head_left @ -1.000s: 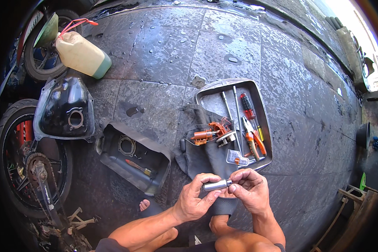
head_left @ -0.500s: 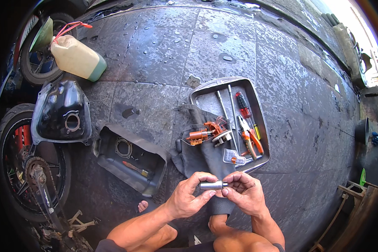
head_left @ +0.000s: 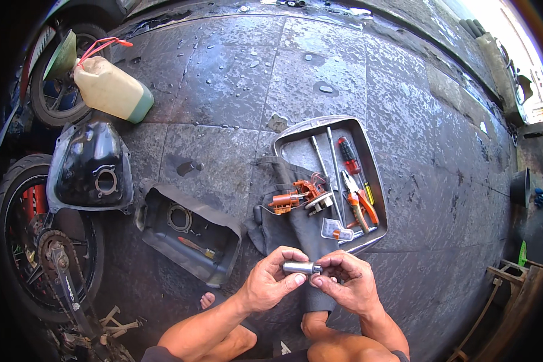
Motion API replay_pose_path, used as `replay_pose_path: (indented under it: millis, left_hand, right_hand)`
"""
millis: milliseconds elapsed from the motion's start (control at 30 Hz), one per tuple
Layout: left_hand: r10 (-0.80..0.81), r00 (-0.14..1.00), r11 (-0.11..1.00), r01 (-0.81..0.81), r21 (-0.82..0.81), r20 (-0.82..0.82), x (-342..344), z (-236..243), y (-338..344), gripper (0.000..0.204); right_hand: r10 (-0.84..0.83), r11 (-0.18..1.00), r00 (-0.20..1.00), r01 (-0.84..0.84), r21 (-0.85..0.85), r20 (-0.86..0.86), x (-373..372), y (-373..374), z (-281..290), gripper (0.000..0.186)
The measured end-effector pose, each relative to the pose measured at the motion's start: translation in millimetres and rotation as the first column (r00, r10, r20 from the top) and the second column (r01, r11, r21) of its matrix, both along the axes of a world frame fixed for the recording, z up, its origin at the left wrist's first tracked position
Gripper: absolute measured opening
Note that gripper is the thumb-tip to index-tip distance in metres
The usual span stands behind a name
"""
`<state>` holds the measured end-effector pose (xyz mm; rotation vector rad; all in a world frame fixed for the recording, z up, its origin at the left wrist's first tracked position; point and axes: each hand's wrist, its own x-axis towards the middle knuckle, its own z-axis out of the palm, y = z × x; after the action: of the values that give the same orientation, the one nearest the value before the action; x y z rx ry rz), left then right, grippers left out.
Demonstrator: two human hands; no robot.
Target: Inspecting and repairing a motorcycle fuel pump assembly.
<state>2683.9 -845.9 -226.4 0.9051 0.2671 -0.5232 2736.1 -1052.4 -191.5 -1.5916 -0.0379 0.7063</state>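
Between my two hands lies a small silver metal cylinder (head_left: 298, 267) that looks like a fuel pump motor, held level. My left hand (head_left: 270, 283) is closed round its left part, thumb below and fingers above. At its dark right end, my right hand (head_left: 350, 282) pinches with thumb and fingertips; whether a small part is also in that pinch is hidden. Just beyond sits the orange pump holder (head_left: 285, 201) with wires, on a dark grey cloth (head_left: 301, 226). Beside it are a whitish filter pad (head_left: 335, 230) and pliers with orange handles (head_left: 359, 202).
A metal tray (head_left: 377, 175) holds a red-black screwdriver (head_left: 348, 155) and long rods. To the left are a dark open cover (head_left: 223, 253) with a brush (head_left: 194, 246) inside, a black fuel tank (head_left: 78, 175), a jerrycan (head_left: 111, 90) and a motorcycle wheel (head_left: 12, 265).
The cylinder has shifted slightly left, and my right hand has moved left with it. My right fingers now sit closer round its end.
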Motion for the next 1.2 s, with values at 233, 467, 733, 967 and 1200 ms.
replay_pose_path:
  millis: [233,467,733,967,1200]
  left_hand:
    - [0.228,0.960,0.943,-0.259,0.210,0.162,-4.4,18.6,-23.4,0.035]
    - [0.373,0.686,0.903,-0.424,-0.074,0.624,-6.6,92.9,-32.0,0.034]
    - [0.487,0.868,0.872,-0.475,-0.120,0.096,27.5,115.6,-24.5,0.035]
    - [0.492,0.652,0.725,-0.674,-0.142,-0.577,66.7,-2.6,-1.0,0.006]
    - [0.431,0.574,0.779,-0.626,-0.034,-0.696,70.9,-40.1,-8.4,0.025]
  right_hand:
    - [0.085,0.996,0.860,-0.066,-0.055,0.503,4.8,12.1,19.1,0.028]
    - [-0.162,0.922,0.573,-0.202,0.330,0.804,35.4,46.3,99.7,0.014]
    - [0.020,0.900,0.522,-0.381,0.213,0.852,69.6,48.8,79.0,0.020]
    - [0.223,0.865,0.784,0.115,-0.488,0.579,97.5,17.0,-69.5,0.031]
    - [0.384,0.866,0.685,-0.034,-0.499,0.619,114.2,31.0,-102.5,0.028]
